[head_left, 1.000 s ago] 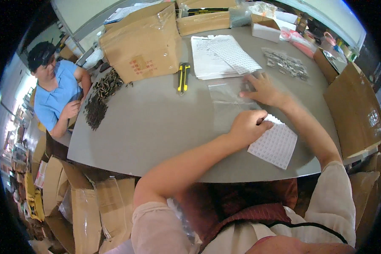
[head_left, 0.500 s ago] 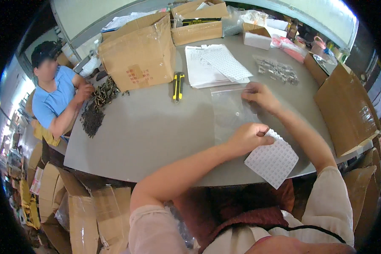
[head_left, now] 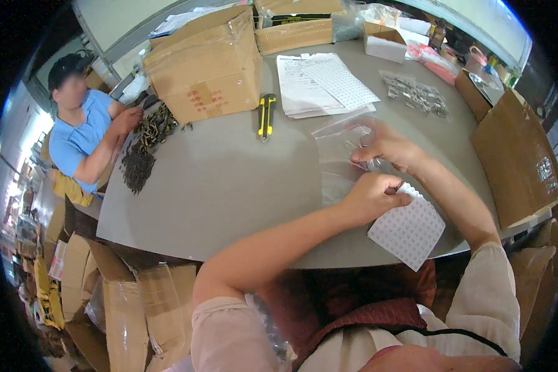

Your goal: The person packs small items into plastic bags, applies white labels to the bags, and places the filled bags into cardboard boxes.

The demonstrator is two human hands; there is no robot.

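Left grip (head_left: 375, 197) is closed, thumb against bent fingers, on the upper edge of a white sheet (head_left: 409, 230) printed with rows of small marks; whether it is one layer or several I cannot tell. The sheet hangs below and to the right of that grip, tilted so that one corner points toward the person, and this lowest corner reaches past the near edge of the bench (head_left: 229, 192) in the view. Right grip (head_left: 387, 147) is just beyond the left one, its thumb and fingers pinched on a clear bag (head_left: 338, 135). Most of the bag lies to the left of the right grip, creased and gathered near the fingertips. More clear plastic (head_left: 335, 188) lies on the bench beside the left grip; whether it belongs to the same bag is unclear.

Past the bag sits a paper stack (head_left: 297, 99) with a marked sheet (head_left: 341, 84) across its top. A yellow-and-black cutter (head_left: 266, 118) lies to the left of the stack, and a clear packet of small greyish pieces (head_left: 415, 94) to its right. Dark small parts (head_left: 147, 139) are heaped near a co-worker (head_left: 80, 133) at the left end.
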